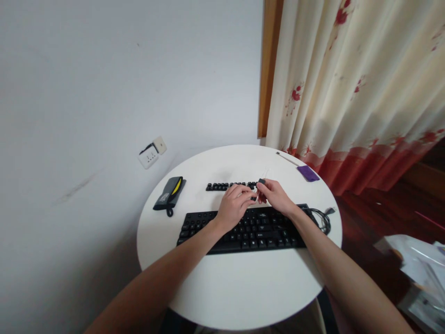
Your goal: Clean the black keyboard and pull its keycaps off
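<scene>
Both my hands meet above the back edge of a black keyboard (243, 232), which lies across the table with some of its keys showing. Between the thumb and fingers of my right hand (276, 195) is a small black keycap (262, 181). My left hand (233, 206) is closed in a pinch on a thin white stick (256, 197), perhaps a cotton swab; its ends are hard to make out. Behind my hands runs a row of loose black keycaps (219, 186), partly hidden by my fingers.
On the round white table (239, 287), a grey pouch (170, 192) with yellow inside lies left. A brush (288, 159) and purple cloth (308, 173) lie at back right. The coiled cable (325, 222) sits by the right edge. A wall socket (149, 157) and curtain (333, 116) stand beyond.
</scene>
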`<state>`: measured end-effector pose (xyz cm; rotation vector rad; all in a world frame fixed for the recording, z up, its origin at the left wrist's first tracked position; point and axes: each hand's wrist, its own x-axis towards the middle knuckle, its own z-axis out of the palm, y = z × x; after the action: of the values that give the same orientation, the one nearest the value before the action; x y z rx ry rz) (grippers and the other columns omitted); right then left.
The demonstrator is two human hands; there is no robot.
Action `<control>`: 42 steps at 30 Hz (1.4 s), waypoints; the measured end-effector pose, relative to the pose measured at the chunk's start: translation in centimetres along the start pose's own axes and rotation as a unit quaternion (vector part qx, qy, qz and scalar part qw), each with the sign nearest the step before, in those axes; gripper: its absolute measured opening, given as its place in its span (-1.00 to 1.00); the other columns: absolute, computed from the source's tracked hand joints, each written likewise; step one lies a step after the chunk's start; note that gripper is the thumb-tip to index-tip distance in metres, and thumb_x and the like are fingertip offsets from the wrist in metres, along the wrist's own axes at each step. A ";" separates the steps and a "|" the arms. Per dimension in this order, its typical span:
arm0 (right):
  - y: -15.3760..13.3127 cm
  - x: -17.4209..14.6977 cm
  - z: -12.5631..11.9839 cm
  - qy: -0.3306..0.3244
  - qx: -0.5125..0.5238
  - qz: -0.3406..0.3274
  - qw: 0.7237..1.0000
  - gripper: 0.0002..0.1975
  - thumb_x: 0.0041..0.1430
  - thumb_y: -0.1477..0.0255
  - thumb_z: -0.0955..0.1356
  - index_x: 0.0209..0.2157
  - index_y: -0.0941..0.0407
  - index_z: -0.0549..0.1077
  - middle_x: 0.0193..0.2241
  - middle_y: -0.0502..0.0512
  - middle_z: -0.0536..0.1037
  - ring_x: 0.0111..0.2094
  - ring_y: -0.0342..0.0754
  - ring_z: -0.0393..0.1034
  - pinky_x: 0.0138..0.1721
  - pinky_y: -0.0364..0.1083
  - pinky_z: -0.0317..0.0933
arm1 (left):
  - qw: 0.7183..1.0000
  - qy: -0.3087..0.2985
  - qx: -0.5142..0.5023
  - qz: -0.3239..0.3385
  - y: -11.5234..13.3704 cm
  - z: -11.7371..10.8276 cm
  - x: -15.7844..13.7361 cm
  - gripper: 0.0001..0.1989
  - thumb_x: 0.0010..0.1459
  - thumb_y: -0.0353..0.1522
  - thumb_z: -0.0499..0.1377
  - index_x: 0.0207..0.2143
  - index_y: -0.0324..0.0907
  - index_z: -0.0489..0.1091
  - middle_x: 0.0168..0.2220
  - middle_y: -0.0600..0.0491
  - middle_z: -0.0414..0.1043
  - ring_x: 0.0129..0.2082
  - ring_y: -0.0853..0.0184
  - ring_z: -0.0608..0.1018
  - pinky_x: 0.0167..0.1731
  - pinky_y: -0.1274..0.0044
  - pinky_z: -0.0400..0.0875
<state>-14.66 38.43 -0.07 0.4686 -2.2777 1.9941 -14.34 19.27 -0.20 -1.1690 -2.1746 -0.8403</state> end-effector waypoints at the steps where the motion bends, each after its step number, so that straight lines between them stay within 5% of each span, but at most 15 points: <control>1: 0.0 -0.1 0.0 -0.013 -0.010 -0.005 1.000 -0.65 0.27 0.13 0.28 -0.45 0.11 0.34 -0.67 -0.04 0.46 -0.65 -0.16 0.32 -0.56 -0.17 0.19 | 1.000 -0.004 0.001 -0.005 -0.1 0.1 0.0 -0.86 0.28 -0.34 0.18 -0.14 -0.11 0.49 -0.15 -0.01 0.47 -0.10 0.23 0.45 -0.04 0.34 0.38; 5: 0.0 -0.3 0.1 -0.046 -0.062 -0.019 0.997 -0.67 0.26 0.18 0.28 -0.44 0.13 0.40 -0.60 0.03 0.54 -0.61 -0.14 0.38 -0.53 -0.16 0.24 | 0.998 0.008 -0.016 -0.063 -0.8 0.5 0.2 -0.88 0.27 -0.37 0.19 -0.16 -0.12 0.49 -0.17 0.00 0.47 -0.10 0.23 0.46 -0.03 0.36 0.37; 8: 0.0 -0.1 -0.1 0.037 -0.073 -0.018 0.996 -0.68 0.25 0.21 0.28 -0.47 0.13 0.40 -0.61 0.05 0.54 -0.64 -0.15 0.34 -0.55 -0.17 0.22 | 0.992 0.003 -0.035 -0.124 -2.0 0.4 0.4 -0.91 0.23 -0.36 0.22 -0.22 -0.14 0.51 -0.19 0.01 0.50 -0.10 0.23 0.49 -0.01 0.37 0.36; 12: 0.2 0.5 -1.1 0.201 -0.070 -0.007 0.977 -0.67 0.23 0.25 0.28 -0.55 0.13 0.37 -0.64 0.06 0.52 -0.66 -0.16 0.30 -0.57 -0.16 0.18 | 0.966 -0.139 -0.044 -0.214 -3.9 0.0 0.4 -0.90 0.16 -0.37 0.26 -0.29 -0.18 0.56 -0.29 0.01 0.55 -0.29 0.28 0.54 -0.18 0.46 0.39; 17: 0.6 0.9 -1.9 0.247 -0.053 -0.014 0.968 -0.68 0.21 0.25 0.29 -0.55 0.14 0.38 -0.65 0.08 0.52 -0.66 -0.14 0.30 -0.56 -0.15 0.18 | 0.941 -0.266 -0.018 -0.207 -4.9 0.4 1.5 -0.90 0.13 -0.38 0.27 -0.34 -0.19 0.60 -0.36 0.01 0.57 -0.35 0.28 0.56 -0.27 0.51 0.36; 30: 0.2 1.0 -2.1 0.277 -0.025 -0.036 0.960 -0.67 0.18 0.25 0.30 -0.58 0.12 0.38 -0.68 0.02 0.47 -0.67 -0.14 0.27 -0.56 -0.15 0.14 | 0.966 -0.233 0.107 -0.033 -4.5 6.5 5.7 -0.86 0.17 -0.32 0.27 -0.22 -0.07 0.62 -0.12 -0.03 0.48 -0.08 0.15 0.39 -0.05 0.36 0.33; 36: 0.1 1.0 -2.2 0.273 -0.017 -0.044 0.961 -0.68 0.19 0.27 0.30 -0.57 0.13 0.39 -0.67 0.03 0.48 -0.64 -0.14 0.29 -0.53 -0.16 0.16 | 0.979 -0.133 0.107 -0.111 -6.0 7.7 5.8 -0.88 0.11 -0.24 0.33 -0.29 0.01 0.64 0.00 0.01 0.34 -0.04 0.13 0.28 -0.03 0.32 0.30; 42: 0.0 0.9 -2.3 0.276 -0.023 -0.038 0.960 -0.66 0.20 0.25 0.30 -0.58 0.12 0.38 -0.67 0.03 0.47 -0.65 -0.14 0.27 -0.52 -0.16 0.16 | 0.970 -0.124 0.124 -0.167 -6.0 7.2 5.7 -0.86 0.01 -0.22 0.40 -0.32 0.06 0.64 0.04 0.01 0.26 0.04 0.07 0.24 0.01 0.26 0.23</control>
<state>-15.88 40.56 0.50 -0.0139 -1.9167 1.7460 -23.41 24.89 -2.68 -0.8330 -2.6419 -0.5509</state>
